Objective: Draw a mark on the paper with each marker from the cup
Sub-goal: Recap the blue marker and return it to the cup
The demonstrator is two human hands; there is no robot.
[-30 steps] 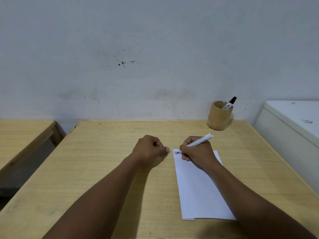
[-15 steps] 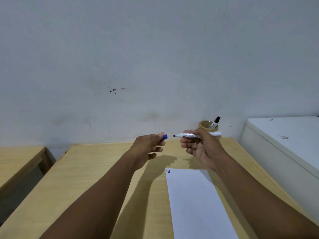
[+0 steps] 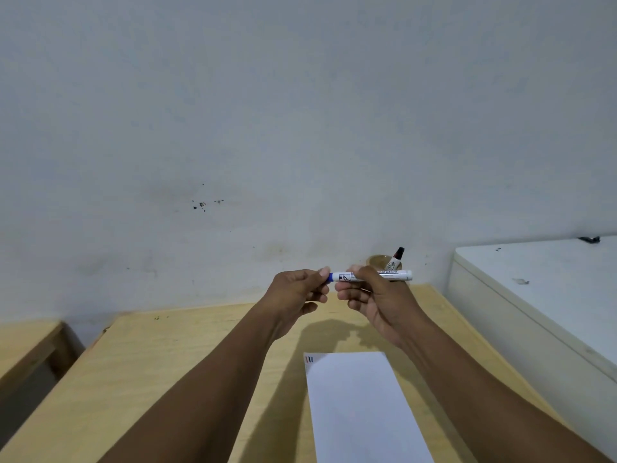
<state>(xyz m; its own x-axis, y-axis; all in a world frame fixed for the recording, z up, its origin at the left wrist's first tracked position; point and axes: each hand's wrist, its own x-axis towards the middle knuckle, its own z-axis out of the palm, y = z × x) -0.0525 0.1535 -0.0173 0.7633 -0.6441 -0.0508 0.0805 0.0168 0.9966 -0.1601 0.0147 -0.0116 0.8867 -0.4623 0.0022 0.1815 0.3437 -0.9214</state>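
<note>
Wooden table, white marker horizontal, blue cap on

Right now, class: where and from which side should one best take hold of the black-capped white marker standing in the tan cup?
Grip the black-capped white marker by its exposed upper barrel, just below the cap, coming from above. It leans rightward out of the tan cup, whose wall hides its lower part. The right hand holding the blue-capped white marker partly blocks the cup's front, so a frontal approach looks poorer.

We see the white marker held level w/ blue cap on; paper bears three marks; cup holds one marker.
</note>
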